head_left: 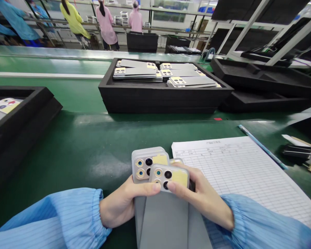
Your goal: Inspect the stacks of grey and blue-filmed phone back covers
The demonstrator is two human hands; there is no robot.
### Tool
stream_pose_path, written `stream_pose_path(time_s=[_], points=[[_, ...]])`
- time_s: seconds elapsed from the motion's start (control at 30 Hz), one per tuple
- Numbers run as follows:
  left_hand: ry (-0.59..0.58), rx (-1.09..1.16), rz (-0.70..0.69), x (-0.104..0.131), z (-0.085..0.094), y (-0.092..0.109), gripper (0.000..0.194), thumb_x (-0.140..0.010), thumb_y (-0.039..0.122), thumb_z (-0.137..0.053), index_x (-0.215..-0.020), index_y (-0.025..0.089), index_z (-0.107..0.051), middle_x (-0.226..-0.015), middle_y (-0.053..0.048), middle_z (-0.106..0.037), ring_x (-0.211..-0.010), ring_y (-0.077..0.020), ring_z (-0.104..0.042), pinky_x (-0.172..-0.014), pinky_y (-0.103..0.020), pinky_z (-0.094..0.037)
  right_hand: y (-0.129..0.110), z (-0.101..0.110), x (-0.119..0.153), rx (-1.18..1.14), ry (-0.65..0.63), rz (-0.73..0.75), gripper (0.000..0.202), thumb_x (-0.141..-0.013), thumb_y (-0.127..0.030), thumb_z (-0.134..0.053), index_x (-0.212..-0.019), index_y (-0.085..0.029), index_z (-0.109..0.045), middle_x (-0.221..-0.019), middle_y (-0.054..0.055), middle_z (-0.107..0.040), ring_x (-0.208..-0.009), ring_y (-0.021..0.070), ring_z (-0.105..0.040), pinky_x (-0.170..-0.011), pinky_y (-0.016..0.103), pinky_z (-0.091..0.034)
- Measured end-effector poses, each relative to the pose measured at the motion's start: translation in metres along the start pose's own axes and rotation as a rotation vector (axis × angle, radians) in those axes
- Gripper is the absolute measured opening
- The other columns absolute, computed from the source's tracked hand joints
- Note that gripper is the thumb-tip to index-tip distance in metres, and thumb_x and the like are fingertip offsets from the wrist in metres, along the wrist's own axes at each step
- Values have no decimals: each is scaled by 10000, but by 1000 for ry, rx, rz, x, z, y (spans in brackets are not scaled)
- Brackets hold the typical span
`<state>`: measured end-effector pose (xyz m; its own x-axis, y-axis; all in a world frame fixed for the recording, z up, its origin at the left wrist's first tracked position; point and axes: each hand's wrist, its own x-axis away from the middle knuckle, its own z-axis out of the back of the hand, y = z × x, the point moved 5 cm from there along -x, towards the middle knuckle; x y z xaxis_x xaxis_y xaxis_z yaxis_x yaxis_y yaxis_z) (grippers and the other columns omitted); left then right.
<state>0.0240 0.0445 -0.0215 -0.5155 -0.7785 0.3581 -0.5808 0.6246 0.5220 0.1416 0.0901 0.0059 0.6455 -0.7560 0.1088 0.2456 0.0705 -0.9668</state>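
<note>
Angling inward from the lower corners, both forearms, in blue sleeves (67,216), held the hands almost together above the green table (101,138). The left hand (123,202) was closed around the left side of a fanned bunch of grey panels (166,218), its thumb laid across the front one just below the lens rings. The right hand (206,195) gripped the bunch from the other side, thumb at the front panel's lower lens, its fingers largely hidden behind. The panels lay between the two hands, lens ends farthest from the body. A printed sheet (235,173) spread beside and beneath the right arm, and well beyond the hands a black tray (166,100) bore similar panels.
</note>
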Motion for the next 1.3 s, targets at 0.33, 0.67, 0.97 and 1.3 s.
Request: stream_pose_path(time_s=[0.33,0.67,0.97,1.3], points=[[132,103,37,-1,6,-1,360,-697,138,-541,-1050,123,-609,-922,-100,-703,-891,-251,-629,-812,-363,-452,3,27,3,-126,257,-17,299,-812,-295,-556,-1107,-252,-534,-1108,21,-598,-1023,193,-555,-826,265,-464],[-25,-36,4,0,-6,2,357,-765,125,-463,-1106,97,-565,-1143,-151,-607,-1061,-285,-549,-916,-426,-411,-11,72,12,-112,790,18,328,-825,-345,-504,-1141,-347,-418,-1141,31,-523,-981,246,-541,-735,330,-479],[-34,-97,-22,0,-6,1,325,-779,154,-497,-1092,115,-575,-1107,-135,-631,-1039,-272,-566,-919,-419,-409,-1,37,1,186,236,57,173,-870,-266,-461,-894,-254,-632,-920,2,-647,-939,184,-572,-819,282,-445],[-57,-192,27,1,-7,-1,422,-758,145,-565,-1171,206,-505,-957,-73,-677,-923,-200,-618,-792,-305,-452,3,4,-1,-170,23,-88,239,-655,-205,-701,-886,-196,-642,-826,18,-621,-554,119,-583,-376,179,-523]])
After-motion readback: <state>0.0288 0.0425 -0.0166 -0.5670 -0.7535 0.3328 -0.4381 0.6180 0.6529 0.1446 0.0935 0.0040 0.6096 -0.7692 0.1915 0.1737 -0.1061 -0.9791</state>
